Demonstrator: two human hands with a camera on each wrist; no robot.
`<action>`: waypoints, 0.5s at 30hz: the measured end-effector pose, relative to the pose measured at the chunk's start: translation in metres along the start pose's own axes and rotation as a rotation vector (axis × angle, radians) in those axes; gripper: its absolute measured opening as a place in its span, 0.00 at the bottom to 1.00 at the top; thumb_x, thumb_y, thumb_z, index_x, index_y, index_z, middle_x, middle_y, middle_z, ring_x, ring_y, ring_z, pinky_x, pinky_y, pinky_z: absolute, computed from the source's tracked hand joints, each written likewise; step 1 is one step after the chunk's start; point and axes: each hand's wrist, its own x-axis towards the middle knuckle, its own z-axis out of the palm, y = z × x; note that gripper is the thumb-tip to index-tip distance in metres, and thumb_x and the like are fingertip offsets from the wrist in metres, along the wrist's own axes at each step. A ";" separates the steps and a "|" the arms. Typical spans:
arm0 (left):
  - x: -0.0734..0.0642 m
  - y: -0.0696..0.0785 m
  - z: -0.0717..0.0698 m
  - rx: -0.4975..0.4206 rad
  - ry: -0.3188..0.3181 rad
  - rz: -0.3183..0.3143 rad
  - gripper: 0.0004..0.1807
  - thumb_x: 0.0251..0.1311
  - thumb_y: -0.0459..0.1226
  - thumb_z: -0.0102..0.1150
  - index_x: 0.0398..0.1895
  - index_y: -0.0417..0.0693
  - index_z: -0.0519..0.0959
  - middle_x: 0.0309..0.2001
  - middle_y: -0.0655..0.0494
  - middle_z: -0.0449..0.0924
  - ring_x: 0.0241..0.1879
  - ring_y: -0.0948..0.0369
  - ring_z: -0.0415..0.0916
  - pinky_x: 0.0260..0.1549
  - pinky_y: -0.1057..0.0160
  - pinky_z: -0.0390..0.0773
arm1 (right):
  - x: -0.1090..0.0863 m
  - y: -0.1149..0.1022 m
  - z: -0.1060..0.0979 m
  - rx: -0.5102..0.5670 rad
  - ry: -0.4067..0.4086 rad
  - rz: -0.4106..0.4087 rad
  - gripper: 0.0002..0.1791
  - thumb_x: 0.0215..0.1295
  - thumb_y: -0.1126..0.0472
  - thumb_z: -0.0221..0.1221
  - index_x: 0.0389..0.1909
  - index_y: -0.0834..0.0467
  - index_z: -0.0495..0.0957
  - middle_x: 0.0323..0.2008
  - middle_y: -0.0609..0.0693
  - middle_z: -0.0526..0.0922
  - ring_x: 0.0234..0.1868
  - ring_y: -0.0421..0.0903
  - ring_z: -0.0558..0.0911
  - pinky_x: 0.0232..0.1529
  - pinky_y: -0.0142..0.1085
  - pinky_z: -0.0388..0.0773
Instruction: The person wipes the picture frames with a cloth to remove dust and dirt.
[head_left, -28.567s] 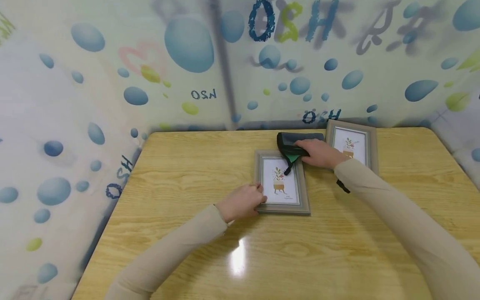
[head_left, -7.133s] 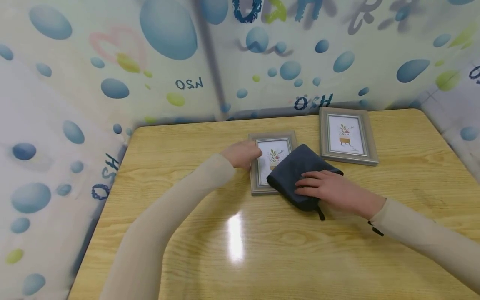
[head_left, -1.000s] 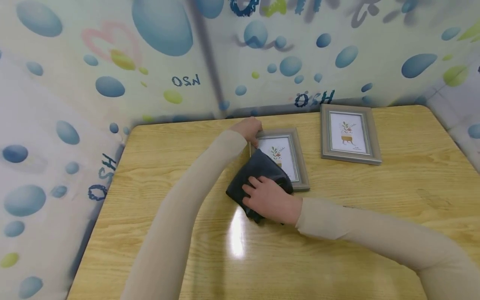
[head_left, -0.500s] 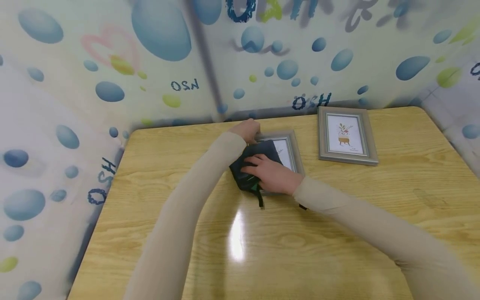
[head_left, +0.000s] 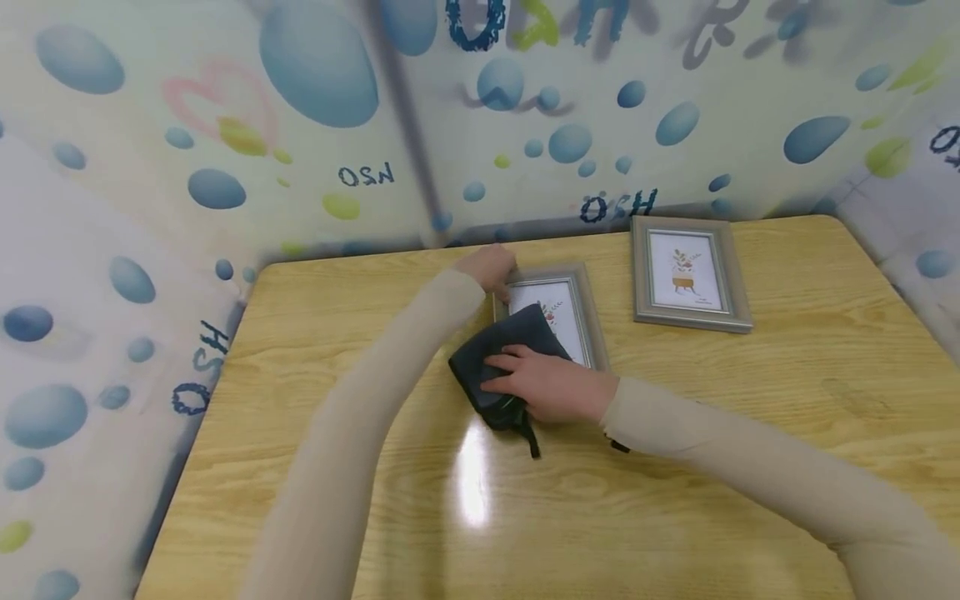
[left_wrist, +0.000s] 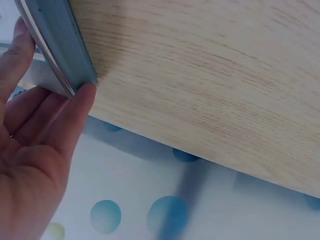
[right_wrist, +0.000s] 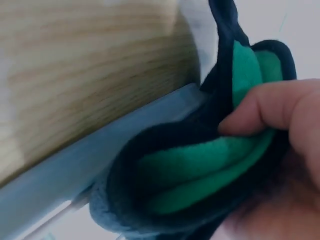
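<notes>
A grey-brown picture frame (head_left: 592, 325) with a potted-plant print lies face up on the table. My left hand (head_left: 491, 268) holds its far left corner; in the left wrist view the fingers lie along the frame's edge (left_wrist: 65, 45) and the thumb is on the front. My right hand (head_left: 555, 383) spreads over a dark folded cleaning cloth (head_left: 513, 332), which covers the frame's near left part and hangs past its edge. The right wrist view shows the thumb and fingers pinching the cloth, its green inner side (right_wrist: 185, 170) folded open against the frame's side.
A second, matching picture frame (head_left: 738, 279) lies to the right at the table's back edge. The wooden table (head_left: 315, 350) meets a wall covering (head_left: 300, 125) printed with blue drops behind and on the left.
Within the last second the cloth slid up the frame's left side, then back towards me. Seven seconds ago it lay on the frame's near right part. The left hand stays at the far left corner.
</notes>
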 end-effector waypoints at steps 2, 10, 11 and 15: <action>-0.006 0.001 0.000 0.037 -0.004 0.016 0.21 0.56 0.39 0.69 0.51 0.39 0.79 0.43 0.47 0.80 0.41 0.54 0.75 0.41 0.59 0.73 | -0.005 0.001 -0.003 0.077 -0.002 -0.029 0.28 0.59 0.76 0.56 0.61 0.55 0.76 0.66 0.59 0.67 0.66 0.61 0.65 0.62 0.46 0.66; -0.053 0.002 0.016 0.100 0.221 0.066 0.21 0.65 0.34 0.58 0.60 0.37 0.73 0.58 0.42 0.74 0.55 0.49 0.73 0.54 0.55 0.72 | -0.034 0.038 -0.027 0.380 0.124 -0.080 0.31 0.53 0.81 0.51 0.59 0.59 0.77 0.61 0.60 0.73 0.62 0.58 0.71 0.56 0.50 0.71; -0.064 0.001 0.020 0.108 0.273 0.068 0.18 0.65 0.34 0.57 0.57 0.37 0.76 0.56 0.42 0.75 0.53 0.49 0.74 0.53 0.55 0.73 | -0.039 0.043 -0.032 0.385 0.160 -0.067 0.31 0.52 0.81 0.51 0.58 0.60 0.77 0.60 0.61 0.74 0.61 0.59 0.72 0.54 0.51 0.72; -0.108 0.008 0.040 0.113 0.409 0.090 0.12 0.62 0.32 0.60 0.47 0.37 0.80 0.49 0.44 0.79 0.47 0.50 0.78 0.44 0.56 0.79 | -0.051 0.057 -0.051 0.373 0.293 0.055 0.30 0.54 0.82 0.51 0.58 0.60 0.77 0.56 0.60 0.77 0.55 0.57 0.77 0.47 0.49 0.74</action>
